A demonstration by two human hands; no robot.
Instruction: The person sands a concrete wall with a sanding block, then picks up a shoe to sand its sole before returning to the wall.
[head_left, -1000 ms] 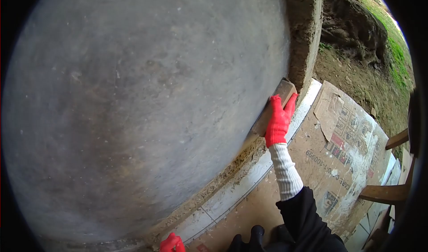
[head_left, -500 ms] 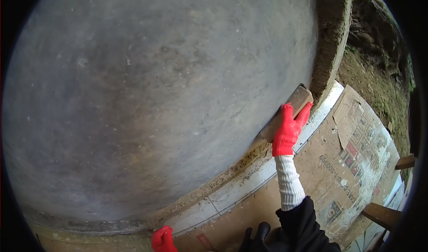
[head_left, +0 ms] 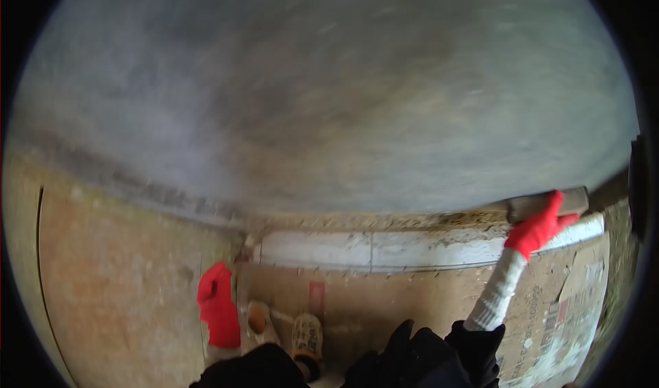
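Note:
My right hand [head_left: 537, 231], in a red glove with a white knit cuff, grips a brown block-shaped float [head_left: 575, 201]. The float lies against the bottom of the grey plastered wall [head_left: 384, 106], at the right end. My fingers spread over its near side, and its face towards the wall is hidden. At the lower left, my left hand [head_left: 218, 305], also red-gloved, hangs apart from the wall with its fingers curled in and nothing visible in them.
A white tiled ledge [head_left: 316, 248] with crumbs of plaster along it runs below the wall. Flattened cardboard [head_left: 419, 299] covers the floor. A brown board [head_left: 117, 271] lies on the left. Two shoes [head_left: 307, 336] show at the bottom.
The view has swung left, so the wall's base now runs nearly level and more floor shows. My left hand is more fully in view. My right hand still grips the float at the wall.

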